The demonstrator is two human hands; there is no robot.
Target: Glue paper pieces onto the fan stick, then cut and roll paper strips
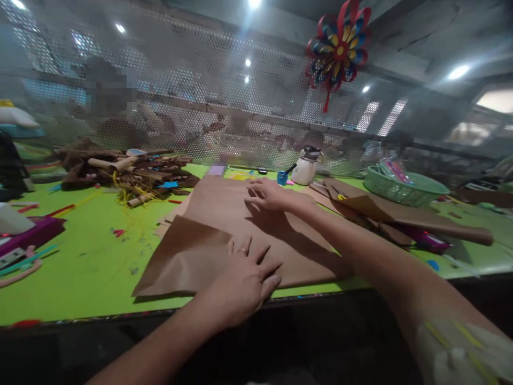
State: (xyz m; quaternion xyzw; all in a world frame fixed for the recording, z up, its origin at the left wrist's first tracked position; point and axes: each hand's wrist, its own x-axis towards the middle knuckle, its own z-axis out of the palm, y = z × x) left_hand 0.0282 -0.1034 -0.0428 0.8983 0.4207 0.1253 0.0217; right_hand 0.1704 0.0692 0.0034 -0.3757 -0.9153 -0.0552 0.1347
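Note:
A large sheet of brown kraft paper (pixel 216 208) lies on the green table in front of me, its near left part bent over into a raised flap (pixel 176 262). My left hand (pixel 244 278) rests on the near part of the paper with its fingers spread; a ring shows on one finger. Farther back, my right hand (pixel 266 195) is over the paper with the fingers apart and slightly curled. Whether its fingertips touch the sheet is hard to tell. Neither hand has anything in its grasp.
A heap of brown paper scraps (pixel 160 171) stands at back left. Behind the sheet are a penguin figure (pixel 305 166) and a blue jar (pixel 282 177). More brown paper (pixel 377 206) and a green basket (pixel 404 187) are at right. A purple power strip (pixel 32 235) sits far left.

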